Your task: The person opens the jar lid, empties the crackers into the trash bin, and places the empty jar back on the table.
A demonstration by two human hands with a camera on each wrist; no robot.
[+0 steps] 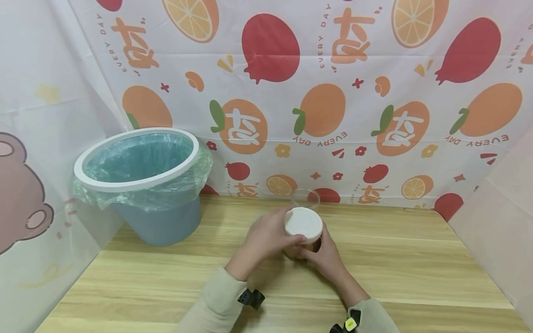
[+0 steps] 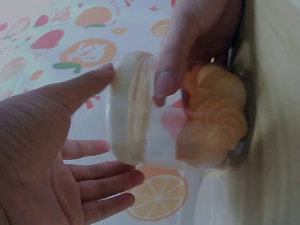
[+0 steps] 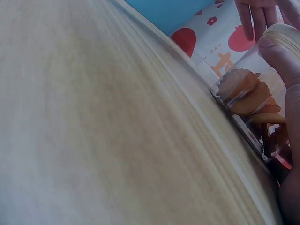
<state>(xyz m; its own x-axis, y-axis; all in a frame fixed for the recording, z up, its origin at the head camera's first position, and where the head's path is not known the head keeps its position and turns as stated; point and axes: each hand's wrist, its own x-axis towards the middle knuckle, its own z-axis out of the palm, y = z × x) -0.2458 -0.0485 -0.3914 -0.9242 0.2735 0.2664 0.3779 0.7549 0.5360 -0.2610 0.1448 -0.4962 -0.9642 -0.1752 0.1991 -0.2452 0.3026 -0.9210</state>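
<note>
**Lidded jar [image 2: 161,136] in the grip of the right hand [image 1: 329,256]; left hand [image 1: 268,233] spread at the lid [image 1: 303,224]**

Head view: The jar stands upright or nearly so over the wooden table [image 1: 416,259], in front of the fruit-printed backdrop [image 1: 358,69]. The white lid faces up, with the left hand at its left side, thumb along the near edge. The right hand is on the jar's right side, below the lid. Just behind the jar shows the rim of a clear round container [image 1: 306,199]. At left, well apart from the hands, is a blue bin [image 1: 166,226] with a white rim and a green liner [image 1: 125,199].

Left wrist view: The left hand's fingers and thumb are wide apart and largely straight, on opposite sides of the lid; whether every tip touches it cannot be told. The right hand's thumb presses the clear wall. Swirled biscuits [image 2: 215,122] lie in the lower part of the jar.

Right wrist view: The right hand is wrapped about the jar, thumb just under the lid. The base is at or close to the table; contact cannot be confirmed. The left hand's fingers appear beyond the lid, extended.
</note>
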